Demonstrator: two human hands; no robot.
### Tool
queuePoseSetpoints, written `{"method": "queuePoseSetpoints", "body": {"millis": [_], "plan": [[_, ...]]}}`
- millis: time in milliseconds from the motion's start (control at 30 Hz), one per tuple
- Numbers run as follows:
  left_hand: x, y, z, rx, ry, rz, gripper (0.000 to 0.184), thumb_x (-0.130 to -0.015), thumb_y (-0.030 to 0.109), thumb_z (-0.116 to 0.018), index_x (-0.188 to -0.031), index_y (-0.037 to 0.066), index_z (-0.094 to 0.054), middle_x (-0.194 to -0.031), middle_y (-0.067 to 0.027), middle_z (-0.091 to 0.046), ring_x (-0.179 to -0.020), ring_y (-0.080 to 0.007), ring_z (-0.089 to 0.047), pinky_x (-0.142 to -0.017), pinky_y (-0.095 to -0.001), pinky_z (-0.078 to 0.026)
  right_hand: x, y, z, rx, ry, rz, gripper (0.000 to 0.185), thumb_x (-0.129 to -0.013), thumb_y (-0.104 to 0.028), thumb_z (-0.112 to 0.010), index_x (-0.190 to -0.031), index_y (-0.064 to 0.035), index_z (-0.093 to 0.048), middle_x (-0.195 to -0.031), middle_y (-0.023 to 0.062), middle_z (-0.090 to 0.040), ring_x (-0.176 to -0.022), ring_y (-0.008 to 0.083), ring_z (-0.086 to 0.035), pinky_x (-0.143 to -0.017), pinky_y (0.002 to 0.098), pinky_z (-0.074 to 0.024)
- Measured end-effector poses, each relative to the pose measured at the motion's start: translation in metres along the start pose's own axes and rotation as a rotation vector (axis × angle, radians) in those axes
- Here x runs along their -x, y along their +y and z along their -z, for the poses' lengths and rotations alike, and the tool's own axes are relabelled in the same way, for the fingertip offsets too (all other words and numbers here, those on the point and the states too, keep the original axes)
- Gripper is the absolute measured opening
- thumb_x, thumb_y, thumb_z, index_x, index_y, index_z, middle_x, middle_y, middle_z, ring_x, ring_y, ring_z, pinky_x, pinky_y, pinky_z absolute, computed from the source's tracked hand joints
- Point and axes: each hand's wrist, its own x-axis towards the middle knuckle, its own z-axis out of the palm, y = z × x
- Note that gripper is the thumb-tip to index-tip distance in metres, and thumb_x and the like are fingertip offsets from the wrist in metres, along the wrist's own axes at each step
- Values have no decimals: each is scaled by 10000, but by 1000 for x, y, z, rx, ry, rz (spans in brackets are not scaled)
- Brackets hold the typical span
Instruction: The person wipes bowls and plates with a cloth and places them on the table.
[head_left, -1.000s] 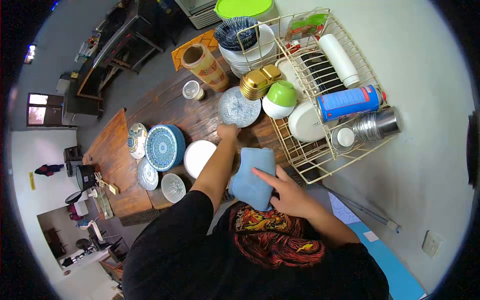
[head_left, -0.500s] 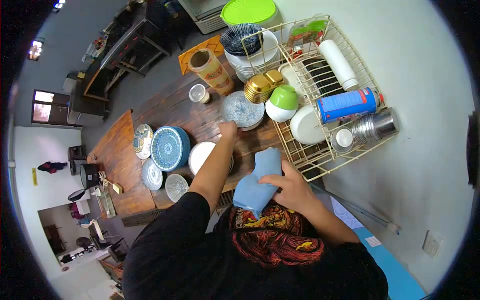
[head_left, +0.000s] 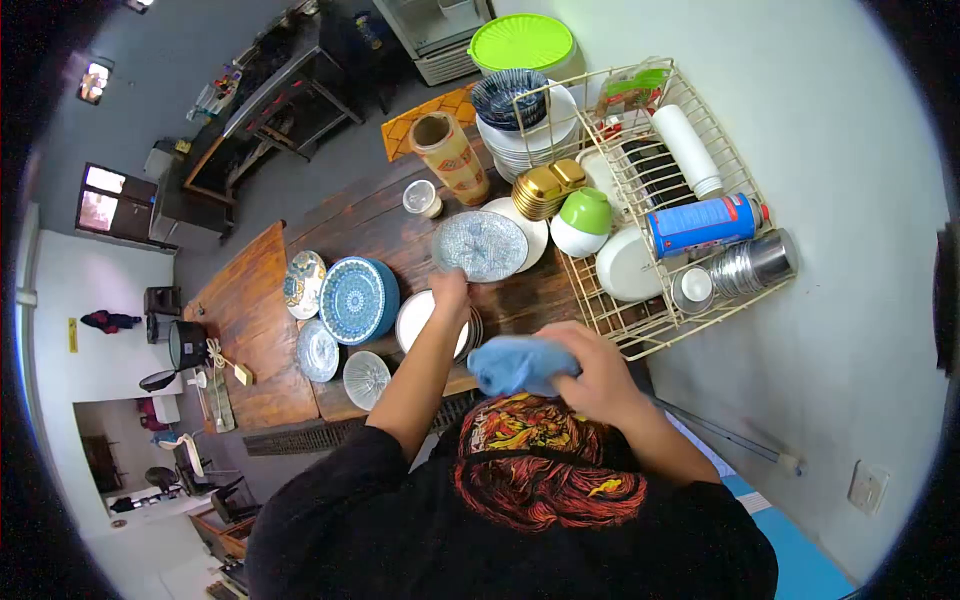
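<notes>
Where patterned plate shifted, more white plate shows.

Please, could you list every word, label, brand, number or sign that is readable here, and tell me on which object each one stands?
No text can be read with certainty.
Blue cylindrical can with red band: printing too small to read.
Tall tan cylindrical container: reddish marks; cannot tell whether they are letters.
Black fabric T-shirt: red-and-yellow print; any lettering is unclear.
</notes>
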Motion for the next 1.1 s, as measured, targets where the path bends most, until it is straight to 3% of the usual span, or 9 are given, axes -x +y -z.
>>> {"method": "queuePoseSetpoints", "body": {"millis": [200, 433, 467, 533, 633, 700, 867, 1033, 1100], "plan": [[63, 37, 54, 54, -171, 71, 158, -880, 44, -539, -1007, -35, -590, -812, -118, -606, -589, -175, -543, -472, -285, -431, -35, -8, -10, -76, -90, -268, 385, -845, -154, -740, -1204, -51, -642, -1047, 85, -701, -866, 216, -647, -800, 322, -514], [145, 83, 80, 178, -286, 71, 181, -931, 135, -587, -1098, 66, -595, -817, -53, -609, -611, -109, -519, -476, -227, -381, -100, -51, -67, -667, -403, 28, 526, -857, -192, -756, -1316, -53, -541, -1126, 117, -665, -906, 196, -630, -818, 311, -524], [144, 83, 96, 199, -282, 60, 181, -931, 135, -587, -1098, 66, -595, -817, -53, -609, -611, -109, -519, -476, -227, -381, -114, -59, -75, -655, -423, 37, 526, -857, -192, -756, -1316, -53, -541, -1126, 117, -665, -906, 196, -630, -818, 311, -524], [141, 74, 138, 360, -673, 172, 278, -899, 66, -523, -1167, 131, -559, -821, -66, -597, -607, -124, -506, -467, -239, -377, -140, -70, -91, -113, -508, 2, 574, -846, -254, -767, -1328, -69, -516, -1149, 122, -651, -938, 221, -631, -847, 326, -512], [165, 82, 159, 371, -641, 81, 368, -863, 33, -488, -1209, 154, -513, -843, -78, -585, -596, -131, -488, -462, -238, -366, -152, -80, -120, 268, -471, 94, 642, -814, -397, -760, -1305, -65, -515, -1103, 125, -660, -916, 292, -640, -831, 369, -502], [179, 89, 170, 365, -604, 11, 460, -827, -1, -453, -1251, 176, -467, -864, -90, -573, -586, -138, -470, -457, -238, -356, -144, -94, -140, 462, -133, 492, 694, -764, -425, -764, -1302, -65, -517, -1148, 134, -639, -1013, 332, -614, -840, 386, -501], [191, 95, 182, 449, -425, 1, 585, -759, -29, -416, -1304, 176, -367, -905, -112, -542, -569, -150, -442, -439, -243, -340, -113, -126, -142, 439, -270, 638, 716, -743, -329, -758, -1345, -42, -498, -1228, 153, -595, -1083, 344, -582, -885, 381, -499], [186, 98, 196, 335, -379, -50, 560, -777, -8, -438, -1301, 168, -352, -932, -118, -531, -566, -146, -443, -435, -234, -335, -107, -87, -179, 421, -497, 594, 720, -728, -226, -735, -1365, 0, -484, -1302, 191, -534, -1129, 366, -554, -928, 385, -491], [178, 95, 199, 276, -359, -110, 521, -784, 8, -451, -1274, 160, -362, -892, -105, -529, -561, -141, -438, -430, -237, -335, -116, -75, -195, 379, -441, 630, 699, -716, -164, -695, -1362, 9, -490, -1264, 195, -539, -1082, 392, -548, -936, 406, -487]]}}
